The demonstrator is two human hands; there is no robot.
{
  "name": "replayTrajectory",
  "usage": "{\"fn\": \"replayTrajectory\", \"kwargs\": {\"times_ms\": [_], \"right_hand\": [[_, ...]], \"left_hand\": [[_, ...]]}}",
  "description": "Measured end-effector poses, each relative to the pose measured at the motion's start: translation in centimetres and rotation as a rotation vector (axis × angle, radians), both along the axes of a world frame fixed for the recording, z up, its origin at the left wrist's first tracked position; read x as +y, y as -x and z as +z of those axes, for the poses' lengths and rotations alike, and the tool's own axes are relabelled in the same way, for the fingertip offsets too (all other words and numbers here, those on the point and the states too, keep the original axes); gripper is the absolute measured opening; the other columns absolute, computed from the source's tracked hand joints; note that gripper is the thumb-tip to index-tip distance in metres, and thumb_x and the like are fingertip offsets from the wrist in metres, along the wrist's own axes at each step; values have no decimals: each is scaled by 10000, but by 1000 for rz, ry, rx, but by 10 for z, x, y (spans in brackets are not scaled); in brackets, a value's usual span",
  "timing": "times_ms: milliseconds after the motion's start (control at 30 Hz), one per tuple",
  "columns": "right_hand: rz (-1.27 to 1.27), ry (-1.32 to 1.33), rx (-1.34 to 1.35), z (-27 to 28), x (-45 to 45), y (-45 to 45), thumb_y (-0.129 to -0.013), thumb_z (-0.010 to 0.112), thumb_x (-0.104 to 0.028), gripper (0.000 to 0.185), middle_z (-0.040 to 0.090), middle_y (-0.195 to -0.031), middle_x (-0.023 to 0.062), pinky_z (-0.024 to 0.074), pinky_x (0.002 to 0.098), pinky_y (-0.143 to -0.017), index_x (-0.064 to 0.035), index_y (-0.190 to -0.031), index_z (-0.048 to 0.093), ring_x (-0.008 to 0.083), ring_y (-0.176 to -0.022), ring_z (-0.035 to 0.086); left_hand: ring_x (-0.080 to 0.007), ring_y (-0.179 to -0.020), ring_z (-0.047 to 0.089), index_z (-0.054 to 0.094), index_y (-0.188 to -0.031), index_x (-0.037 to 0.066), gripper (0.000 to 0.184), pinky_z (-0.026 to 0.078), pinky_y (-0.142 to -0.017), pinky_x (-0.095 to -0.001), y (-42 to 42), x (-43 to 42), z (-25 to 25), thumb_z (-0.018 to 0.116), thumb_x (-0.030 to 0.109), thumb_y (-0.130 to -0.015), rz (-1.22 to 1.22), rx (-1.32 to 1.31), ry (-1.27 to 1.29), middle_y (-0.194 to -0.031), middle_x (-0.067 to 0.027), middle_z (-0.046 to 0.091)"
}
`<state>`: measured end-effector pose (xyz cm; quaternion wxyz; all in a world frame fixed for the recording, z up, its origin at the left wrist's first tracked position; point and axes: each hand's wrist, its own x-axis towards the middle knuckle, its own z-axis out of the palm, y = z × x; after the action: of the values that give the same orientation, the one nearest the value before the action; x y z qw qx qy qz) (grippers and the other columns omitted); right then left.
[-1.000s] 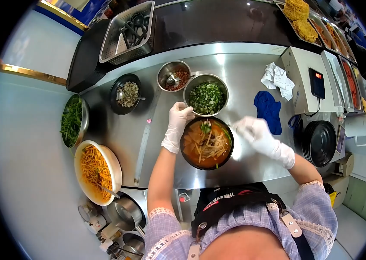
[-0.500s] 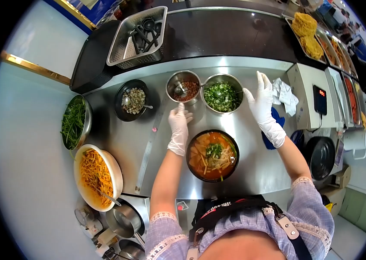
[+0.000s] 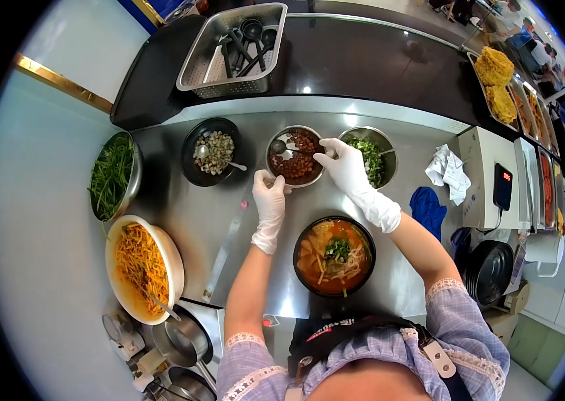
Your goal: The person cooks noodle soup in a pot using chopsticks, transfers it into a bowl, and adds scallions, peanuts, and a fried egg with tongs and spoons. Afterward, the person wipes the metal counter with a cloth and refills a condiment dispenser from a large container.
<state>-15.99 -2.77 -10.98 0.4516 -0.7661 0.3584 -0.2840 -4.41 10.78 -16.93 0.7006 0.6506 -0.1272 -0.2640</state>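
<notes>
Right hand [image 3: 348, 168] swung to nut bowl [image 3: 269, 160], grip slightly parted; left hand [image 3: 269, 202] curled; holds unclear.

The single view was taken from the person's head, facing forward and steeply down to the metal counter [image 3: 399, 287]; it was rather near, very wide and rounded, with the left hand [image 3: 269, 204] and right hand [image 3: 352, 175] around its middle

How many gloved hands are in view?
2: the left hand by the near rim of the metal bowl of brown bits, the right hand at that bowl's right side. No others show.
</notes>
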Motion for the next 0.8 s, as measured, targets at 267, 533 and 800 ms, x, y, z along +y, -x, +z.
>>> {"fn": "replayTrajectory", "kwargs": {"times_ms": [267,533,800], "right_hand": [[186,240,-221,18,28,13,-829,653,-44,185,620,-810,104,488,297,-622,-24,-1013,665,219,-683,605],[271,331,-140,12,47,39,-839,616,-7,147,610,-765,77,490,286,-603,-18,-978,662,201,-657,606],[-24,-634,-279,1,53,36,-943,539,-128,165,610,-659,0,406,183,-438,-14,-925,658,44,-478,504]], "left_hand": [[-88,-600,532,419,-860,58,163,472,-573,-228,16,45,29,557,-26,-887,-52,-73,105,-751,-6,501],[-75,-580,519,439,-858,63,157,459,-545,-228,18,61,43,567,-25,-882,15,-125,87,-715,10,492],[-89,-590,532,438,-854,71,167,473,-550,-234,24,79,38,572,-27,-882,-4,-162,29,-753,-6,515]]}}
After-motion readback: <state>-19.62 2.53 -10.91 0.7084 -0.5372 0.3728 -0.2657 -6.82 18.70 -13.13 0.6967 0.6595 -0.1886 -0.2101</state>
